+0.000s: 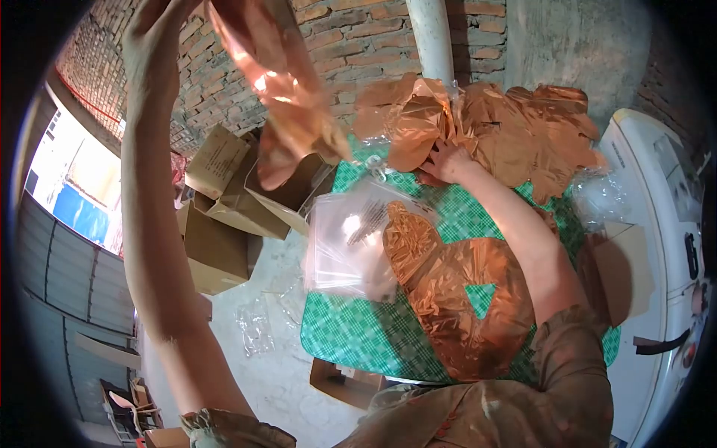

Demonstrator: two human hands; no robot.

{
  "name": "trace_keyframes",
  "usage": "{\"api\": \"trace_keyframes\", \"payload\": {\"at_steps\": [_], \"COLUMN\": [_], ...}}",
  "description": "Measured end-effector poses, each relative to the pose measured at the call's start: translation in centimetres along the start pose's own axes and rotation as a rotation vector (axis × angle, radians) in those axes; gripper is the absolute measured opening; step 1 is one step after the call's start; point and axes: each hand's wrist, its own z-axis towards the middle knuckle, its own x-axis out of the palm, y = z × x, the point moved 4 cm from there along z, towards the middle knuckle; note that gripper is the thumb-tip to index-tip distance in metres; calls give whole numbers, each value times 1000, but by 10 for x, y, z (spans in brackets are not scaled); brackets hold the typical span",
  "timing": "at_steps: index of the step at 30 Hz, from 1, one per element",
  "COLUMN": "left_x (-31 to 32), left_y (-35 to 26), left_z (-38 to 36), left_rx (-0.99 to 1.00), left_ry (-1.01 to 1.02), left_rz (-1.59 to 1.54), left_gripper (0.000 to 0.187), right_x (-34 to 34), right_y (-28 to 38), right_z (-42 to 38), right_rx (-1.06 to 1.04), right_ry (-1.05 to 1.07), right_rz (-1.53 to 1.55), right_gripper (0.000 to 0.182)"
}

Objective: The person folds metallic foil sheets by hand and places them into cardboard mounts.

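Observation:
My left hand is raised at the top left, partly cut off by the frame edge, closed on a shiny copper-coloured foil piece that hangs down, blurred. On the green checked table, my right hand rests against a pile of copper foil pieces at the back, its fingers spread. A large copper foil shape with a triangular gap lies flat nearer my body. Left of it is a stack of clear plastic bags.
Open cardboard boxes stand on the floor left of the table. A white pipe runs down the brick wall. Crumpled clear plastic and a white appliance are at the right. Another box sits below the table's front edge.

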Motion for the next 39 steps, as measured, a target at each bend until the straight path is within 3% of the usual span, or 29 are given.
{"api": "trace_keyframes", "payload": {"at_steps": [4,10,13,16,19,22,25,31,35,39], "left_x": [-17,-44,-63,-77,-93,-108,-118,-143,-148,-157], "left_y": [7,20,24,29,31,35,36,53,52,54], "left_z": [-36,-93,-120,-147,-170,-193,-211,-239,-245,-248], "left_rx": [-130,-292,-398,-470,-468,-499,-502,-543,-550,-533], "left_ry": [25,-23,-65,-142,-134,-137,-170,-194,-192,-179], "left_rz": [121,208,239,185,209,191,205,213,218,168], "left_gripper": [41,39,40,40,37,34,25,21,20,18], "right_x": [-32,-60,-91,-73,-47,-15,-29,-33,-44,-73], "right_y": [11,-17,-17,-11,3,3,5,-15,-30,-55], "right_z": [-5,22,23,55,82,113,111,134,139,157], "right_rx": [-13,-9,-9,-211,-280,-365,-261,-389,-499,-224], "right_ry": [55,308,39,-284,-242,-316,-182,-126,-268,-304], "right_rz": [-124,-225,-20,100,197,169,245,313,421,557], "right_gripper": [58,48,59,74,85,81,64,13,16,20]}}
